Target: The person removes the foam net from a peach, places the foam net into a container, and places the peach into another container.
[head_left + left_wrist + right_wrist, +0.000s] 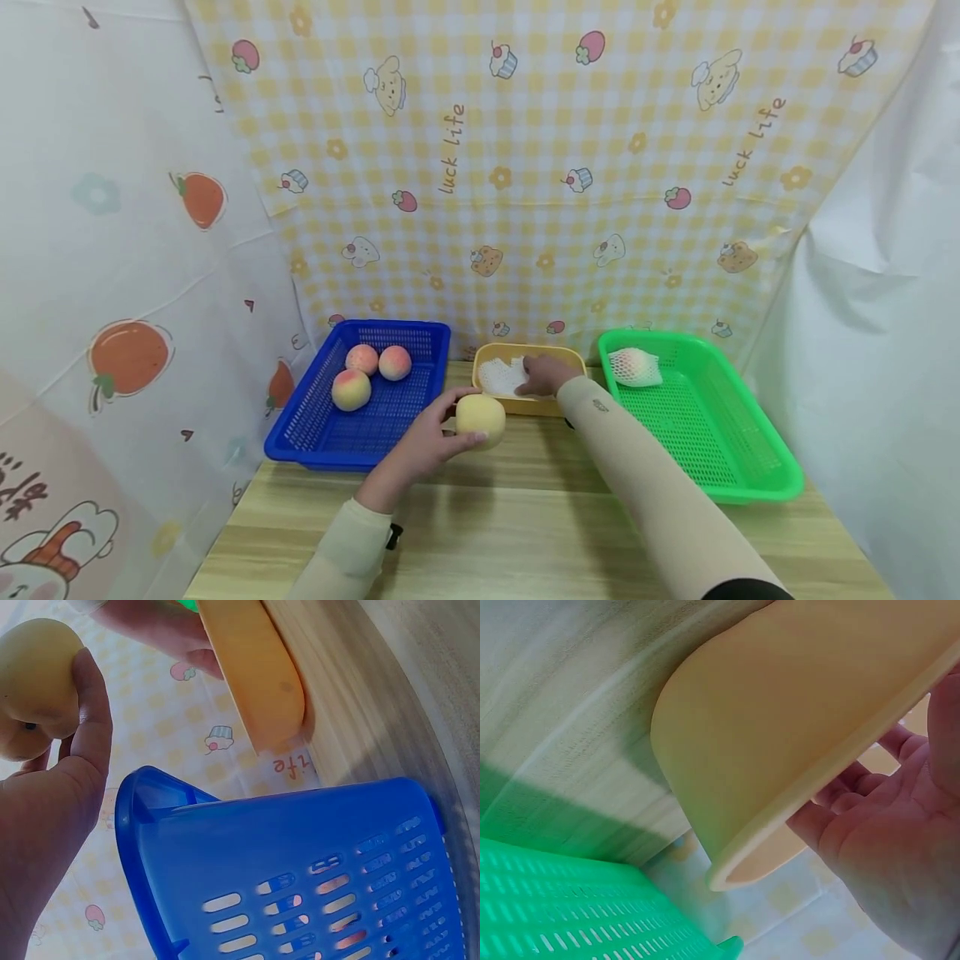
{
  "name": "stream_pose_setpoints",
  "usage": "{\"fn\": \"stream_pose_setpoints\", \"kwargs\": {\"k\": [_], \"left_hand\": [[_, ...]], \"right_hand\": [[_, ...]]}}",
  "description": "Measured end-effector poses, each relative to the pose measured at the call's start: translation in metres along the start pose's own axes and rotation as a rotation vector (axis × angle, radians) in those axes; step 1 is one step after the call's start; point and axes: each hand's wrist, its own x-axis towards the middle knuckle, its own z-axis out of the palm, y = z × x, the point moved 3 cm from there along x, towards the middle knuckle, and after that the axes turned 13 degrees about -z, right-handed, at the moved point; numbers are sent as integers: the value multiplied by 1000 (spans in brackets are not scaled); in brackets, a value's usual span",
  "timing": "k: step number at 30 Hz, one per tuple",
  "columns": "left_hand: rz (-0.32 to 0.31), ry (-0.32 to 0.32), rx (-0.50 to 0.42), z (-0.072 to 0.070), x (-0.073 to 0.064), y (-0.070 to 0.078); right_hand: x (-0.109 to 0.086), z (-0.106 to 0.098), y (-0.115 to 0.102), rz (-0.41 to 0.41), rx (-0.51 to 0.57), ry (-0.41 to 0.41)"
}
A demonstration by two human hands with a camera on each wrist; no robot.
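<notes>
My left hand (431, 433) holds a yellow peach (481, 419) in front of the small yellow bin (528, 406), thumb below it and fingers behind. In the left wrist view the peach (39, 679) shows a dark dimple on its underside. White foam fruit nets (497, 377) lie in the bin. My right hand (546, 375) reaches over the rim, its fingertips right at the nets. The right wrist view shows bent fingers (855, 784) behind the bin wall (757, 727); I cannot tell whether they grip a net.
On the left, a blue basket (386, 433) contains three peaches (351, 390). To the right stands a green basket (693, 433) with one peach in a foam net (636, 367) in its back left corner. A checked cloth (525, 200) hangs behind the wooden table (495, 533).
</notes>
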Motion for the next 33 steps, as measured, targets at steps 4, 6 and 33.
{"fn": "stream_pose_setpoints", "kwargs": {"k": [4, 6, 33], "left_hand": [[-2, 3, 4, 0, 0, 0], [3, -2, 3, 1, 0, 1], [3, -11, -6, 1, 0, 6]], "right_hand": [[2, 1, 3, -9, -2, 7], [4, 0, 6, -10, 4, 4], [-80, -74, -40, -164, 245, 276]]}}
